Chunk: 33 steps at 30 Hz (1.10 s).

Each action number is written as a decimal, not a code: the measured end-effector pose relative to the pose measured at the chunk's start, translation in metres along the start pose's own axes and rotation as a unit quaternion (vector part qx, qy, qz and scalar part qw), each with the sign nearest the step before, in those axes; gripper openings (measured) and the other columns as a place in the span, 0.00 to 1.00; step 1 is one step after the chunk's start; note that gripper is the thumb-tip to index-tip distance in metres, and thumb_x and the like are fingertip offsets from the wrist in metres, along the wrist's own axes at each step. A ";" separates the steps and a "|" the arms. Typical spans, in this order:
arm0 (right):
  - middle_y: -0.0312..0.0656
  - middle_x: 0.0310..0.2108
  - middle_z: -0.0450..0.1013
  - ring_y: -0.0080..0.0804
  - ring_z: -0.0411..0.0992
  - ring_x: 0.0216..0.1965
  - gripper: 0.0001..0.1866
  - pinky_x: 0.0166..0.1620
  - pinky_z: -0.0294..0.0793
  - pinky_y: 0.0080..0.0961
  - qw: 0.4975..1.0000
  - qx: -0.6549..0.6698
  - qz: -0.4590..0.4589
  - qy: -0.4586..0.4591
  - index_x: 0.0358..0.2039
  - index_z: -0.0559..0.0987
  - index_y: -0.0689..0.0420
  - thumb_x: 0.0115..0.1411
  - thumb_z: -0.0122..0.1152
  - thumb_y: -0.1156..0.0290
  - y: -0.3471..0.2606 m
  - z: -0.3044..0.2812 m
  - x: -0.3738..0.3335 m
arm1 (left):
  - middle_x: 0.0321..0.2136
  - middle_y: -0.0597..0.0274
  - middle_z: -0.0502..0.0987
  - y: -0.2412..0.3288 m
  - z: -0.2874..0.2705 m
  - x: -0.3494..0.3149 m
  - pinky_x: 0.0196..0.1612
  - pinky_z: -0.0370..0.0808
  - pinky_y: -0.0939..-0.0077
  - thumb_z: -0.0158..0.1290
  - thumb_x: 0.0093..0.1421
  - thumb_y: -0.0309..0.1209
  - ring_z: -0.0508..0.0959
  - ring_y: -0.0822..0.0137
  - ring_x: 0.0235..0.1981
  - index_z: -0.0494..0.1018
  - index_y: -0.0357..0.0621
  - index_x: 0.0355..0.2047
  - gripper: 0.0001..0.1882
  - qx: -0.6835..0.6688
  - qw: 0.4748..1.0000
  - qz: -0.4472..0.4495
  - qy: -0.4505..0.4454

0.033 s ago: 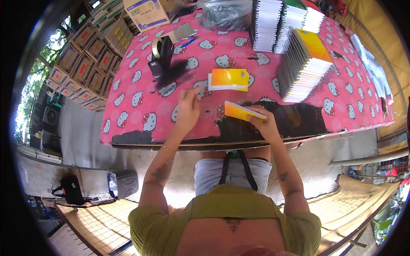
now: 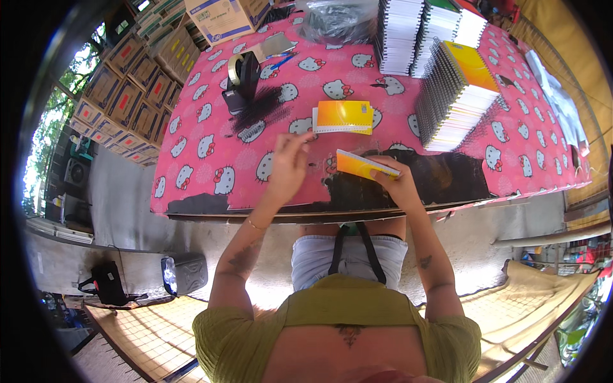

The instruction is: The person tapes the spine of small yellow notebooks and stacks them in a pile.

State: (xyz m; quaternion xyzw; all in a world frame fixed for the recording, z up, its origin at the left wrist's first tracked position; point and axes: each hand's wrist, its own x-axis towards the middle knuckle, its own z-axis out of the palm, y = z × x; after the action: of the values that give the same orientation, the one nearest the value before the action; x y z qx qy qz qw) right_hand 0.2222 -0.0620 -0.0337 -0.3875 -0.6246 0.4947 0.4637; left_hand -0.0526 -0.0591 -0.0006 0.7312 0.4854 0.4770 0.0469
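My right hand [image 2: 397,182] grips a small notebook with a yellow-orange cover [image 2: 357,166], fingers and thumb closed on its right end. It is tilted above the table's near edge. My left hand [image 2: 291,165] is raised to the left of it, index finger stretched toward the right, touching no notebook. Between its finger and thumb I make out nothing. Farther off lies a small stack of yellow-covered pads [image 2: 343,116] with a row of punched holes along the near edge. Left of that stack, a heap of black binding coils [image 2: 263,110] rests on the cloth.
A black tape dispenser [image 2: 241,83] stands beside the coils, with pens [image 2: 281,62] behind. To the right rises a tall stack of spiral-bound yellow notebooks [image 2: 456,96]; more notebook stacks [image 2: 399,38] stand behind. A clear plastic bag [image 2: 338,22] and carton [image 2: 227,19] sit at the back.
My left hand has shifted slightly to the right, its index finger nearer the stack of pads. The right hand still holds the notebook in nearly the same place.
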 end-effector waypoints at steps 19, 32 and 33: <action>0.39 0.39 0.78 0.20 0.72 0.39 0.13 0.45 0.71 0.17 0.997 0.012 0.077 -0.020 0.48 0.79 0.65 0.63 0.61 0.77 -0.007 -0.001 0.000 | 0.33 0.58 0.77 0.015 0.010 0.000 0.32 0.77 0.77 0.60 0.57 0.19 0.81 0.67 0.31 0.77 0.35 0.38 0.08 -0.172 0.984 -0.007 -0.054; 0.37 0.40 0.78 0.19 0.71 0.40 0.13 0.45 0.71 0.16 0.997 -0.009 0.068 -0.031 0.49 0.79 0.65 0.64 0.59 0.77 -0.011 -0.004 -0.001 | 0.34 0.57 0.77 0.012 0.010 0.008 0.36 0.75 0.74 0.62 0.55 0.19 0.79 0.62 0.34 0.76 0.38 0.40 0.12 -0.127 0.985 0.043 -0.109; 0.36 0.40 0.77 0.18 0.71 0.40 0.13 0.45 0.71 0.16 0.997 -0.012 0.070 -0.037 0.49 0.79 0.65 0.64 0.60 0.77 -0.011 -0.003 -0.001 | 0.35 0.57 0.76 0.009 0.008 0.009 0.36 0.75 0.74 0.61 0.56 0.19 0.79 0.62 0.34 0.76 0.38 0.41 0.12 -0.131 0.980 0.038 -0.144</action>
State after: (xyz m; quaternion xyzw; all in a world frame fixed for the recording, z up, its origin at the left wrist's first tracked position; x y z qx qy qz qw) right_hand 0.2253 -0.0639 -0.0231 -0.4173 -0.6184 0.5323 0.4002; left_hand -0.0402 -0.0533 0.0057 0.7977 0.3788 0.4275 0.1932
